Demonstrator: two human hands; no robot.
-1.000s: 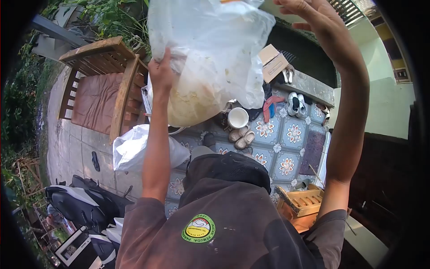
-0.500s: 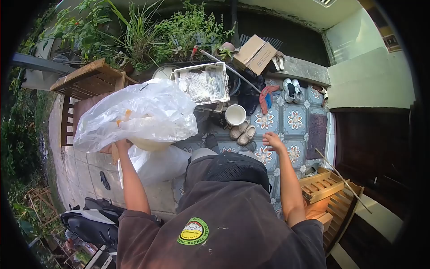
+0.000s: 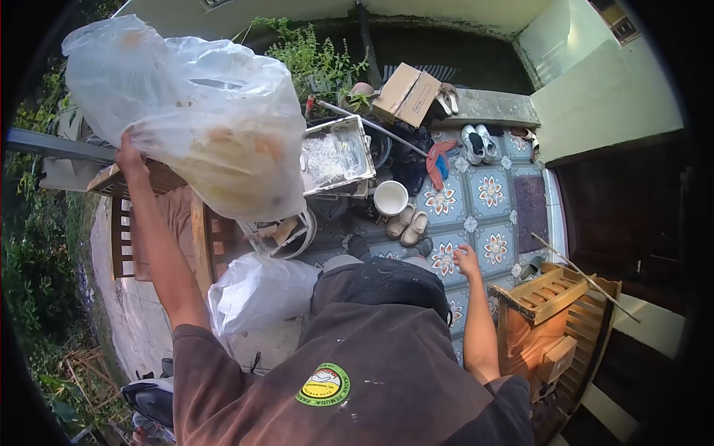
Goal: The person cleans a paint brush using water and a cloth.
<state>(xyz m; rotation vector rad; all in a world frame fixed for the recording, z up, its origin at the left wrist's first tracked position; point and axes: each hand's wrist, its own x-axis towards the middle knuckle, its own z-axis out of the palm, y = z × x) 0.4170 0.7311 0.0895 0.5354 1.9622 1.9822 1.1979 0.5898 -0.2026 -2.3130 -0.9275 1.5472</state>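
Note:
At the upper left, my left hand (image 3: 132, 157) is closed round the gathered plastic of a large translucent bag (image 3: 234, 141), which is held up and has something yellowish and orange inside. My right hand (image 3: 466, 260) hangs over the tiled floor at the right of my body, touching nothing; its fingers are partly curled and apart. A second, white bag (image 3: 260, 292) rests on the ground left of my legs. Past the raised bag are a dirty white crate (image 3: 336, 157) and a white bucket (image 3: 390, 198).
Beige clogs (image 3: 413, 228) stand before my feet. Behind are a cardboard box (image 3: 407, 95), a long pole (image 3: 372, 125) and white shoes (image 3: 482, 143). A wooden chair (image 3: 554, 297) with a stick (image 3: 584, 276) stands right, a wooden bench (image 3: 199, 245) left, a motorbike (image 3: 149, 401) lower left.
My left hand has lifted the translucent bag up and to the left, uncovering the white bag and a rack below. My right hand has moved slightly down and right.

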